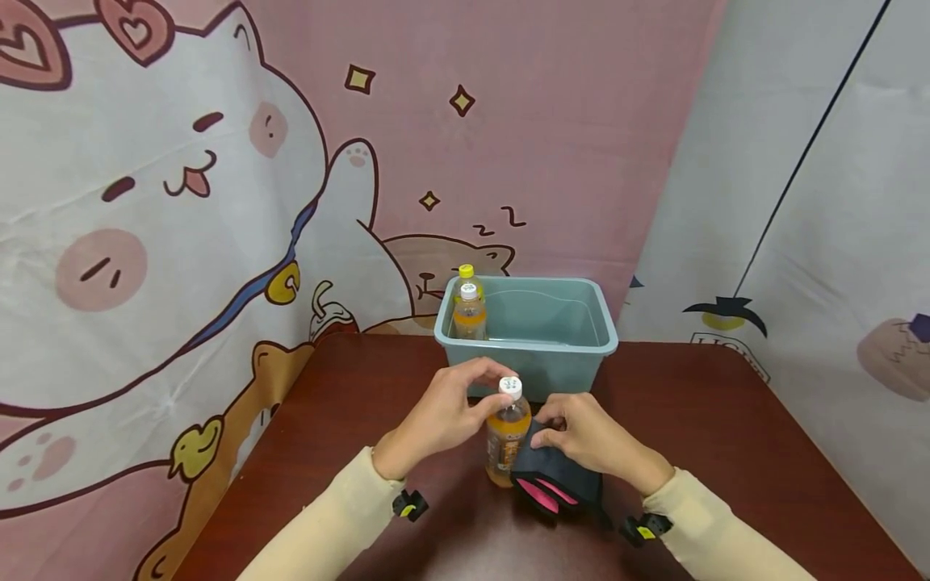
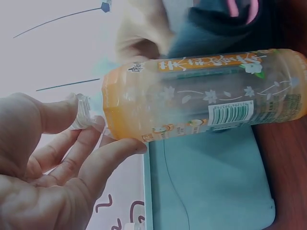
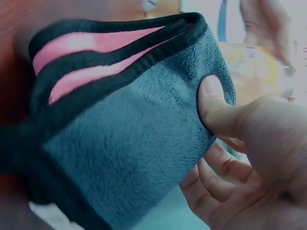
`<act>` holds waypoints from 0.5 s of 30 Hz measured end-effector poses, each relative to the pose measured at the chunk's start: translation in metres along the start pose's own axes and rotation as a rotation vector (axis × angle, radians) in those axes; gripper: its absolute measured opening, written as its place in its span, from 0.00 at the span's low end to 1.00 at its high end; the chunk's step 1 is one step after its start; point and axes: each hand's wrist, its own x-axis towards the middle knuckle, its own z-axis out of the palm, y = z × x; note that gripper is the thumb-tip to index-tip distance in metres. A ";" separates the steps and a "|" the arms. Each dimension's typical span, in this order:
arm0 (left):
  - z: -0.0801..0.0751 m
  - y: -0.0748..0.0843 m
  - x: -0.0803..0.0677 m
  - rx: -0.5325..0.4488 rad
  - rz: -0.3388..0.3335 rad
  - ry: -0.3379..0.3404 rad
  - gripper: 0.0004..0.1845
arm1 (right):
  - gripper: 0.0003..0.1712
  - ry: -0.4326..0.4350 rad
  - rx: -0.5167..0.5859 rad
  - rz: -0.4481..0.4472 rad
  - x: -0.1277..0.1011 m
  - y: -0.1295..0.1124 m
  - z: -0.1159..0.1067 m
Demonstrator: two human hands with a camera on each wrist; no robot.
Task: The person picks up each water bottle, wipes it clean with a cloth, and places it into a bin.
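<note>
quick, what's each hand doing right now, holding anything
Left hand: fingers pinch the white cap of the orange drink bottle standing on the table.
Right hand: grips a folded grey and pink cloth against the bottle's side.

Bare dark red-brown wooden table (image 1: 726,420) lies open to the left and right of the two hands, wide enough for an arm to pass on either side. Straight ahead, the teal plastic tub (image 1: 534,343) stands just behind the orange drink bottle with a white cap (image 1: 508,432), blocking any forward reach at table height. Its open top is free on the right; two capped bottles (image 1: 469,311) crowd its left corner
</note>
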 end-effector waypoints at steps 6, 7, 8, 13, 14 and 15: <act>0.002 0.000 -0.002 -0.016 -0.021 -0.008 0.18 | 0.06 -0.097 -0.039 -0.024 -0.003 0.017 0.024; 0.002 0.000 -0.003 -0.014 -0.021 -0.009 0.18 | 0.06 -0.114 -0.046 -0.029 -0.003 0.018 0.027; 0.002 0.000 -0.002 -0.012 -0.020 -0.010 0.18 | 0.07 -0.126 -0.055 -0.033 -0.003 0.020 0.030; 0.001 0.000 0.000 -0.010 -0.006 -0.008 0.18 | 0.10 -0.142 -0.073 -0.032 0.000 0.024 0.037; 0.001 0.000 0.000 -0.010 -0.005 -0.008 0.18 | 0.10 -0.139 -0.073 -0.031 0.000 0.024 0.037; 0.001 0.000 0.000 -0.012 -0.004 -0.008 0.18 | 0.10 -0.137 -0.072 -0.031 0.000 0.024 0.036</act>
